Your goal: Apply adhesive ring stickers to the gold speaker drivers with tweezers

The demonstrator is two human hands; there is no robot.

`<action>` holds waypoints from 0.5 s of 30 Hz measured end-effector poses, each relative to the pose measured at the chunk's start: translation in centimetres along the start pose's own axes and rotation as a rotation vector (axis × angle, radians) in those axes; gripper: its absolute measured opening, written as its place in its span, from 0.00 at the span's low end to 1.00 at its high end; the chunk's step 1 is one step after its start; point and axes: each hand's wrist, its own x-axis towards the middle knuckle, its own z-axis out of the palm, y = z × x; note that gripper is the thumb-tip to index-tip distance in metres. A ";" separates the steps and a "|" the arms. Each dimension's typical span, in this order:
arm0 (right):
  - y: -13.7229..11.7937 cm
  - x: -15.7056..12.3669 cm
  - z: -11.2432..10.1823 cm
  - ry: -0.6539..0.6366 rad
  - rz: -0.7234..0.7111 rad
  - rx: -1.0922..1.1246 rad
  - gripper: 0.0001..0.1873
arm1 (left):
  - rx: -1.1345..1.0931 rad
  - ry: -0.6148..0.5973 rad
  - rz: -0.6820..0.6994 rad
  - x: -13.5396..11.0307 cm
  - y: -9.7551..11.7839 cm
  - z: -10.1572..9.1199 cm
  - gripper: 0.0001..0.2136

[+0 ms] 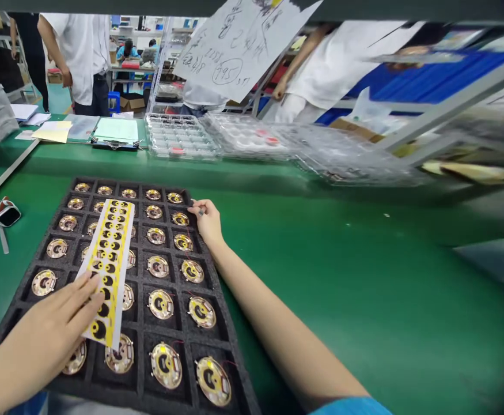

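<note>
A black foam tray (223, 300) lies on the green table and holds several round copper coil discs (160, 304) in square pockets. A yellow sticker strip (109, 259) with black dots lies along the tray's left-middle columns. My left hand (57, 328) rests flat on the strip's near end, fingers stretched out. My right hand (207, 222) reaches to the tray's far right edge, fingers curled and pinched against the rim; a small dark thing shows at the fingertips, too small to name.
Clear plastic blister trays (182, 135) line the far table edge. Papers and a clipboard (116, 131) lie at the back left. A small red and black tool (6, 212) sits left of the tray. Other people stand behind the table. A handwritten sheet (238, 43) hangs overhead.
</note>
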 end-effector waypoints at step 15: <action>-1.5 -2.2 2.5 -0.131 -0.066 -0.012 0.14 | -0.200 -0.606 0.085 3.2 -1.6 -6.0 0.31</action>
